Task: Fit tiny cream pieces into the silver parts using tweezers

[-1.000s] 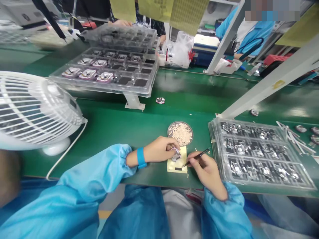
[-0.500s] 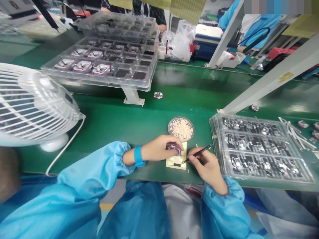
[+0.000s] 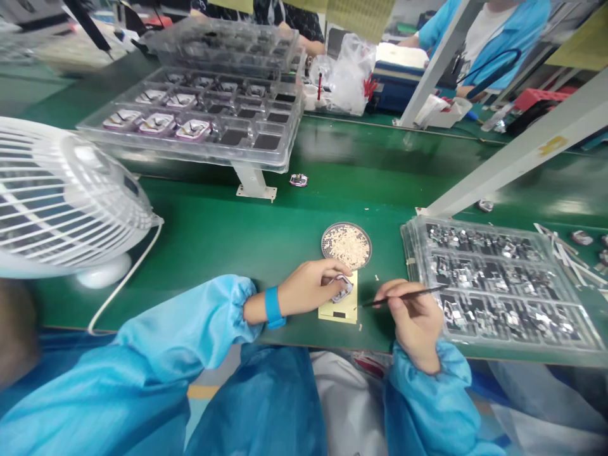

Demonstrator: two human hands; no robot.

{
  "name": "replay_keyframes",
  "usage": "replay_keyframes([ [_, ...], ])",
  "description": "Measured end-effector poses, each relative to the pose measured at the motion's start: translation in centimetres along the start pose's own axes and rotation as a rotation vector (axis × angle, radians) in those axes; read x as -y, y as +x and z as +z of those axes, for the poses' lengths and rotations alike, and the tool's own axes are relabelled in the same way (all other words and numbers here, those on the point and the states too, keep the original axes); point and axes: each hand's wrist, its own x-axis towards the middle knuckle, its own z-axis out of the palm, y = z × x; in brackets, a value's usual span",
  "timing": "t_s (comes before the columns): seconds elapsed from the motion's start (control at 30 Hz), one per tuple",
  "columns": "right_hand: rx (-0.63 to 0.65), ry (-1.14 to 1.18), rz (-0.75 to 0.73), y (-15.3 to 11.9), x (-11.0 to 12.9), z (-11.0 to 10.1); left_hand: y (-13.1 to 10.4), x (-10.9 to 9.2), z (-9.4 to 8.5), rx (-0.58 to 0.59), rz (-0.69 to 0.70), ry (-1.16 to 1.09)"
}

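My left hand [image 3: 308, 286], wearing a blue wristband, is closed around a small purple-rimmed device housing [image 3: 342, 290], its inner side tilted up. The housing is over a pale yellow pad [image 3: 350, 311] that bears a short black strip [image 3: 339, 315]. To the right of the pad, my right hand [image 3: 418, 320] pinches thin dark tweezers [image 3: 425, 292]. Their tips point left toward the housing, apart from it; anything at the tips is too small to make out. Behind the pad is a round dish [image 3: 346, 223] of tiny cream and dark pieces.
A clear tray of metal parts [image 3: 508, 278] lies at right, near a slanted white post [image 3: 513, 145]. A raised tray [image 3: 190, 149] holds several housings. A white fan [image 3: 61, 196] stands at left. Another housing [image 3: 299, 180] lies farther back. Co-workers are across the bench.
My right hand has moved right, taking the tweezers off the pad and turning them flatter. My left hand has shifted slightly right and tilted the housing so more of its inner side shows.
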Motion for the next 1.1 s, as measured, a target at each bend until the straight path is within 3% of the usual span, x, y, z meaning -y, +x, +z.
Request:
replay_keyframes([
  [0.1,-0.131,-0.112,-0.144,0.3,0.1,0.5,-0.1,-0.2,0.3,-0.030,0.005,-0.053],
  [0.23,-0.180,-0.199,-0.219,0.3,-0.1,0.9,-0.2,-0.7,0.3,-0.082,0.031,-0.048],
  [0.47,-0.105,-0.222,-0.221,0.1,-0.4,1.0,0.2,0.1,0.6,-0.082,-0.031,-0.198],
  [1.1,0.030,-0.269,-0.204,0.3,-0.8,1.1,0.2,0.0,0.5,-0.082,-0.026,-0.167],
])
